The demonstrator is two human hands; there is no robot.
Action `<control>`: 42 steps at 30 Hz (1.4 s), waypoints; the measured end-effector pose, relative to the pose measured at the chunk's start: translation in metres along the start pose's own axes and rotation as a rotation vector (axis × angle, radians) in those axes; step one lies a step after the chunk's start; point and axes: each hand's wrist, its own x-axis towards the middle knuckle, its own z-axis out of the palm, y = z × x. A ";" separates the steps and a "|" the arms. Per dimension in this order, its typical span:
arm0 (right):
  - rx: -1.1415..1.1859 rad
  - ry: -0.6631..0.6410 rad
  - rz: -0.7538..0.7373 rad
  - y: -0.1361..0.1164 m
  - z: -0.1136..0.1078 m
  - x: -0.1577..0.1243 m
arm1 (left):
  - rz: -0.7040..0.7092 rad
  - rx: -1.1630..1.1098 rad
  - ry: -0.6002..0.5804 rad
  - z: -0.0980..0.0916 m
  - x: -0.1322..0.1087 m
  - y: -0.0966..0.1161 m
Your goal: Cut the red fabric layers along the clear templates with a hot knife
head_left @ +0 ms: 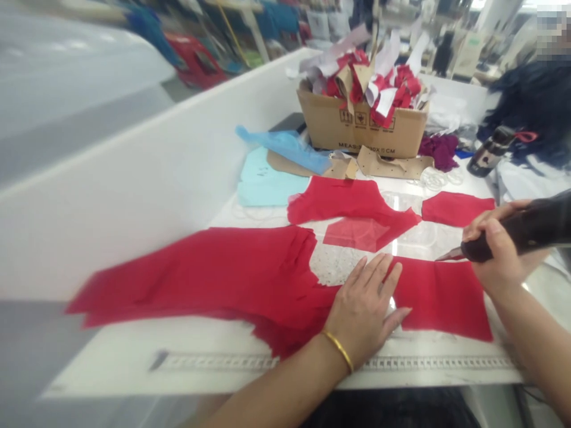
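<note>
While left hand (363,309) flattens fabric (214,279), cutter (517,235) sits at its edge.

Bright, even light from overhead floods my white table (214,339); glare glints on its glossy top beside the red fabric (214,273). Shadows are faint. The far left smears with blur, the far background is soft, and the edges bow.

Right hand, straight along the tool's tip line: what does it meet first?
Probably the red cloth edge just under the tool tip, then the left hand; the tip's height above the cloth is unclear.
</note>
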 end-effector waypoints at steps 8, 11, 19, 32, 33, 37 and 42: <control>-0.059 0.092 -0.016 0.002 -0.010 0.002 | -0.035 -0.043 -0.008 0.000 -0.001 -0.001; -0.072 0.111 -0.018 0.000 -0.011 0.004 | -0.023 -0.033 0.007 -0.001 0.000 -0.001; -0.116 0.182 -0.033 -0.001 -0.036 0.011 | 0.023 0.039 0.056 -0.003 0.002 -0.001; -0.173 0.181 -0.050 -0.005 -0.047 0.012 | 0.088 0.047 0.105 -0.008 0.003 0.000; -0.178 0.178 -0.055 -0.005 -0.050 0.014 | 0.116 0.028 0.094 -0.009 0.003 0.004; -0.171 0.189 -0.020 -0.005 -0.060 0.021 | 0.233 -0.091 0.010 -0.010 0.008 0.030; -0.165 0.228 -0.007 -0.002 -0.062 0.025 | 0.359 -0.176 -0.103 0.010 0.039 0.066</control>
